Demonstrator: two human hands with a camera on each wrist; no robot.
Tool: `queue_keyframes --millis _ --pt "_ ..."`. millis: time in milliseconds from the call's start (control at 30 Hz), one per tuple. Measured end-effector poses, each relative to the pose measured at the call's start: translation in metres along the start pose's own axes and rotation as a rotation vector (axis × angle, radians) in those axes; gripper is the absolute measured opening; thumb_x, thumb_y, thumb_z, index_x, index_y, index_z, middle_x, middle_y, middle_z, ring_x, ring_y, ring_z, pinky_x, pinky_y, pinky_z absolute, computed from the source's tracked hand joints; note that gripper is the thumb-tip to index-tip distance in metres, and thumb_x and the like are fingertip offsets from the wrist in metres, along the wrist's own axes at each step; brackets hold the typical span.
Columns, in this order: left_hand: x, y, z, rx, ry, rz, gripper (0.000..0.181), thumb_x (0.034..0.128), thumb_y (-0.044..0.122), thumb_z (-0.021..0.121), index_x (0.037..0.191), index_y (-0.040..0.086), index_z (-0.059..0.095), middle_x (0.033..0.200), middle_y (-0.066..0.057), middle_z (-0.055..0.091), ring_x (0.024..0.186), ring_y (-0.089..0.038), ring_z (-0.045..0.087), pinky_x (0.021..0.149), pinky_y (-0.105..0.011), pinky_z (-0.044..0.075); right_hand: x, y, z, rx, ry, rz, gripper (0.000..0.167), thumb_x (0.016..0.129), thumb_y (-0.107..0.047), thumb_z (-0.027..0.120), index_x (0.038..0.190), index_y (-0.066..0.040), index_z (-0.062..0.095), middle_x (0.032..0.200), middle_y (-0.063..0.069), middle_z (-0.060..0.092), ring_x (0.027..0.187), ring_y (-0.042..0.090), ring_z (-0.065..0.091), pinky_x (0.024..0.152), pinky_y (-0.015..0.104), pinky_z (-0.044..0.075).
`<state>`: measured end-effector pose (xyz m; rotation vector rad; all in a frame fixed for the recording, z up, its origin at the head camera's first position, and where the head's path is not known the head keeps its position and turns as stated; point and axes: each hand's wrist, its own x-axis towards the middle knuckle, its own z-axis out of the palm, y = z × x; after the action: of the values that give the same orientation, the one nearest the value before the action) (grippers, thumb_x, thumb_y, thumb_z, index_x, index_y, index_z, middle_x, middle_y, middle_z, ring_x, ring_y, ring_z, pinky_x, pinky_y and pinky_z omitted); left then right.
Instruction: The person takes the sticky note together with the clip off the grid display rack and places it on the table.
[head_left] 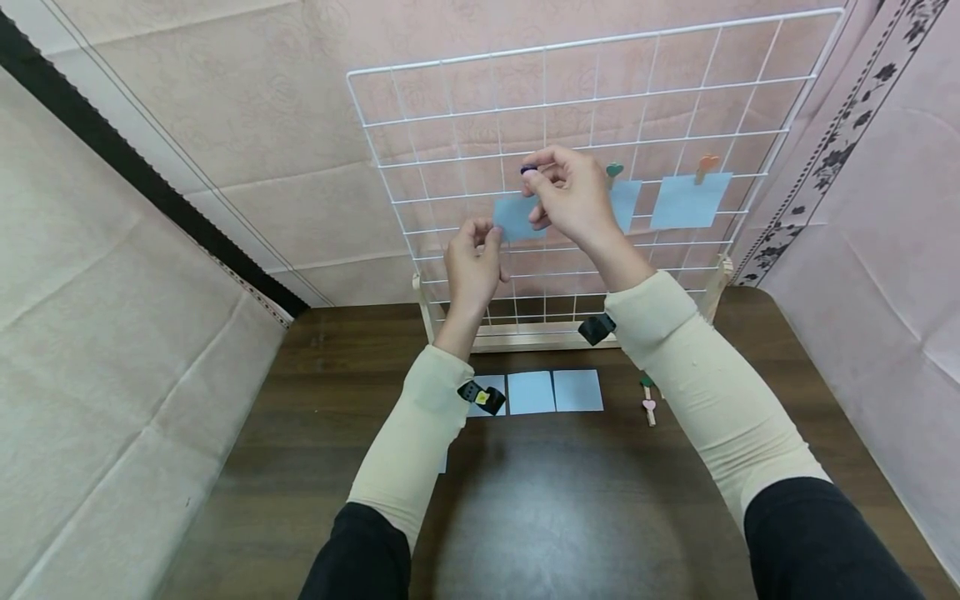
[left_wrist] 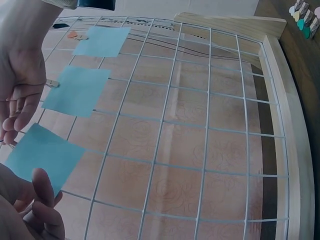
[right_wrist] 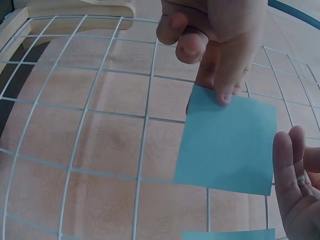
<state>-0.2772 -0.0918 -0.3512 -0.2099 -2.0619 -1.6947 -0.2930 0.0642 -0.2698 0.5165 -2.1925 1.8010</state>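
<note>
My left hand [head_left: 476, 262] pinches the left edge of a blue paper square [head_left: 517, 218], which lies against the white wire grid [head_left: 450, 200]. At the paper's top edge, my right hand [head_left: 573, 200] holds a small clothespin with a dark purple top [head_left: 528, 168] between thumb and forefinger. Most of that clothespin is hidden by the fingers. In the right wrist view the left thumb lies on the paper [right_wrist: 230, 142], with the right hand [right_wrist: 300, 180] beside its upper edge. The left wrist view shows the left hand [left_wrist: 35, 210] low and the right hand [left_wrist: 22, 82] above.
Two more blue squares hang on the grid, one under a green heart clothespin [head_left: 614, 170], the other under an orange one [head_left: 707, 167]. Several blue squares [head_left: 532, 392] lie on the brown table [head_left: 555, 517], with clothespins [head_left: 648, 406] right of them. A wooden base [head_left: 540, 340] supports the grid.
</note>
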Motion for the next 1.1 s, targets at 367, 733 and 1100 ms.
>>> queue_keyframes --millis 367,733,1100 --pt "-0.008 -0.002 -0.007 -0.033 -0.008 -0.019 0.017 0.1064 0.008 0.060 0.115 -0.005 0.068 0.106 -0.017 0.075 0.043 -0.009 0.052 0.043 -0.019 0.045 -0.007 -0.002 -0.009 0.018 -0.002 0.023 0.024 0.107 -0.011 0.061 0.126 0.001 0.068 0.096 0.020 0.072 0.054 0.011 0.064 0.059 0.028 0.061" --pt "-0.014 0.000 -0.014 -0.070 0.001 -0.079 0.017 0.1045 0.007 0.061 0.114 -0.003 0.069 0.102 -0.015 0.074 0.043 -0.014 0.052 0.045 -0.021 0.048 -0.014 0.003 -0.018 0.031 0.001 0.019 0.023 0.107 -0.010 0.062 0.127 0.000 0.069 0.095 0.021 0.071 0.056 0.012 0.065 0.059 0.030 0.062" --pt "-0.027 -0.002 -0.020 -0.113 -0.005 -0.087 0.016 0.1053 0.009 0.062 0.112 -0.005 0.068 0.096 -0.015 0.075 0.042 -0.010 0.049 0.044 -0.021 0.044 -0.025 0.009 -0.029 0.032 0.000 0.035 0.028 0.107 -0.011 0.061 0.130 0.004 0.066 0.095 0.017 0.072 0.058 0.012 0.065 0.060 0.027 0.061"
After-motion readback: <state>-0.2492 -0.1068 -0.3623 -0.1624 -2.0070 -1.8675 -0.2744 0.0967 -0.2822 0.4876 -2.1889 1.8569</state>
